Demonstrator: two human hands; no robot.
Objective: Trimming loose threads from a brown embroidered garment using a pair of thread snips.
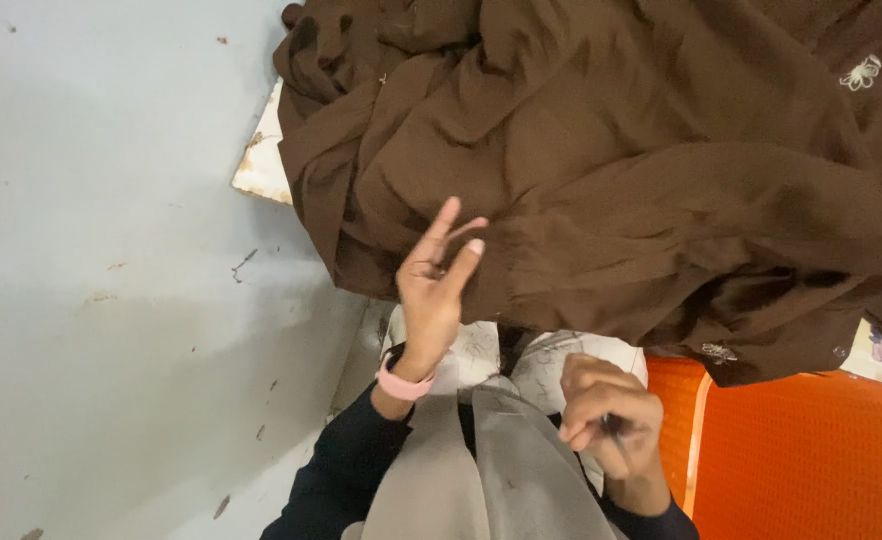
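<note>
**Left hand lifted at the cloth's edge, right hand pinched on a thin tool**

Left hand [433,285] is raised with the fingers spread and loosely curled, thumb and forefinger close together just at the near edge of the brown cloth [601,150]; whether anything fine is held between them cannot be told. A pink wristband [402,385] is worn on that wrist. Right hand [606,410] is seen lower down, fingers pressed together in a pinch on a thin dark tool [616,432], too small to be identified.

The brown cloth is heaped in deep folds across the upper part of the view, spilling over a worn white board [261,165] and partly over an orange surface [811,460]. It is judged to be light, soft and limp, with a smooth drape that may slide when tugged; small pale embroidered flowers [861,72] are dotted on it and would be best kept from snagging. A hold at the near hem or on a bunched fold is judged the surest.

Pale grey fabric [501,470] is draped over the lap. Below, to the left, a pale grey floor [111,300] is shown, scuffed and speckled with small marks. Little more of the room is shown.
</note>
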